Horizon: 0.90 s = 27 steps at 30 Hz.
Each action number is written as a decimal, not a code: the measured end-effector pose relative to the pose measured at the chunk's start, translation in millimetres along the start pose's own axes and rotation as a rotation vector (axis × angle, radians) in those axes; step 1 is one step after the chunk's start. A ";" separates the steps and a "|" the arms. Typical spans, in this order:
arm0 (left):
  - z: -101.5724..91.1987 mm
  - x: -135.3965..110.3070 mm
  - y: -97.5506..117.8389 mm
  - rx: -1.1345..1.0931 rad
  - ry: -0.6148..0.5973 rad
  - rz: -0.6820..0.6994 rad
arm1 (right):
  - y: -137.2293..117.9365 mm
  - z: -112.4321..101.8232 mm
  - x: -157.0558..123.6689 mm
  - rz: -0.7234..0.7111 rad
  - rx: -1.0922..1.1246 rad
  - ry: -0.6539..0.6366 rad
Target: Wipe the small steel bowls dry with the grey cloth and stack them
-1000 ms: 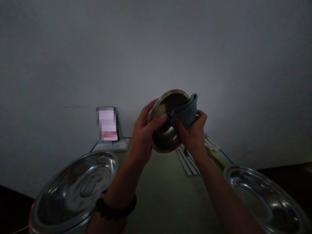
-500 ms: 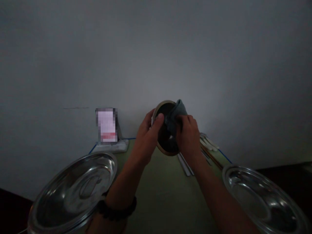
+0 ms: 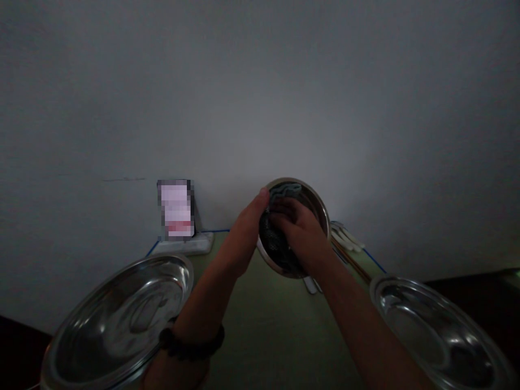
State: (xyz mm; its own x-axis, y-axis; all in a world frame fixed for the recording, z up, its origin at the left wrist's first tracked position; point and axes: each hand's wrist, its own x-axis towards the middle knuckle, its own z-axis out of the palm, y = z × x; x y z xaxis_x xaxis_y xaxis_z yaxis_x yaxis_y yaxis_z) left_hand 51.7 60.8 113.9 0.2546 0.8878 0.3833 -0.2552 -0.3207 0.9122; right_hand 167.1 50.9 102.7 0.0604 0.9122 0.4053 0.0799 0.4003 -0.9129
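A round metal bowl is held up over the table, tilted so its inside faces me. My left hand grips the bowl's left rim, thumb on the edge and the other fingers hidden behind it. Inside the bowl, my right hand presses a grey-blue cloth against the inner surface with bent fingers. Part of the cloth is hidden under those fingers. A dark beaded bracelet circles my left wrist.
Large metal basins stand at left and right on the green table. A phone leans on a pale block. White-handled cutlery and chopsticks lie behind my right arm. A wall rises behind.
The bowl has turned to face me more fully and moved slightly right and down. My right hand and the cloth have gone from its upper right edge deeper inside.
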 end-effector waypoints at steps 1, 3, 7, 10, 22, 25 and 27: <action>-0.5 0.5 0.1 -0.011 0.012 0.004 | -3.0 -0.6 -1.4 0.013 0.026 -0.068; -1.0 0.7 1.4 -0.023 0.025 0.019 | -7.1 -3.1 -4.3 0.010 0.052 -0.219; -1.8 0.5 2.5 -0.121 0.030 -0.020 | -5.9 -4.4 -8.2 -0.074 -0.030 -0.378; -0.4 0.6 -0.8 -0.202 0.060 -0.109 | 0.3 5.0 -9.3 -0.205 -0.244 -0.126; -24.6 1.8 7.8 0.001 0.147 0.010 | -7.0 6.7 -16.1 -0.265 -0.268 -0.402; -30.4 2.9 10.1 0.050 0.171 0.021 | -9.2 4.0 -19.6 -0.234 -0.607 -0.425; -28.9 3.1 10.6 0.067 0.181 0.045 | -7.4 4.3 -21.6 -0.214 -0.870 -0.337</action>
State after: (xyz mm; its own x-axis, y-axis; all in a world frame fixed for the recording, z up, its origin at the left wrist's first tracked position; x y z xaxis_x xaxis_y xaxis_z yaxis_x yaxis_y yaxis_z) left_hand 22.9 69.6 120.5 0.0706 0.9150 0.3973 -0.1988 -0.3774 0.9045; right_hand 160.9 28.6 100.4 -0.3202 0.8590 0.3996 0.7757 0.4798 -0.4100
